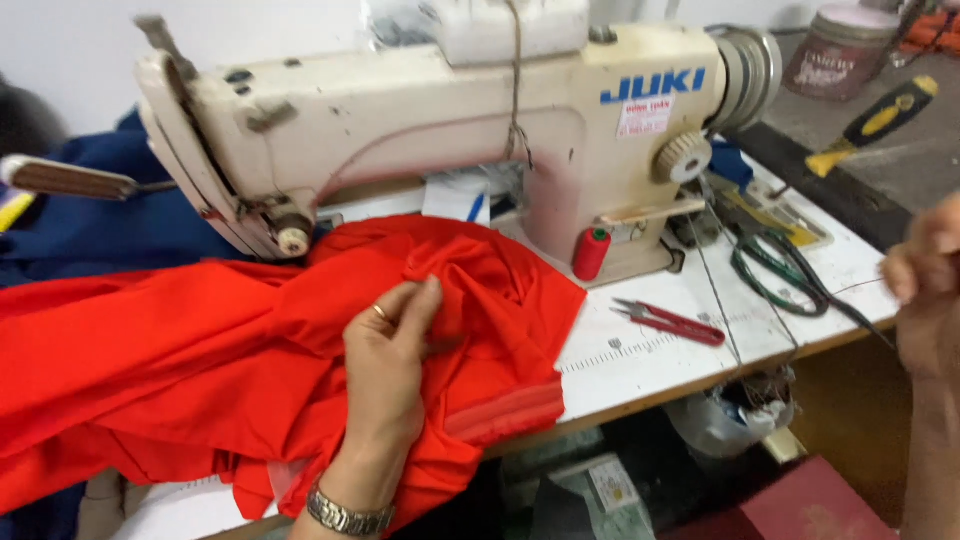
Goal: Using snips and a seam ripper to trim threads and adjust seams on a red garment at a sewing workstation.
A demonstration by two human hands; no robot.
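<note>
My left hand [388, 360], with a ring and a metal watch at the wrist, pinches a fold of the bright red fabric [180, 370] spread over the white table [650, 350]. The cloth runs up under the needle end of a cream sewing machine [450, 110]. My right hand [925, 270] is at the right edge of view, off the table, fingers curled; a thin thread seems to run toward it, but I cannot tell if it grips it.
Red thread snips [670, 321] lie on the table right of the cloth. A red thread spool [591, 252] stands by the machine base. Green-handled scissors [780, 275], a yellow-black screwdriver [875, 122] and dark blue cloth [100, 225] lie around.
</note>
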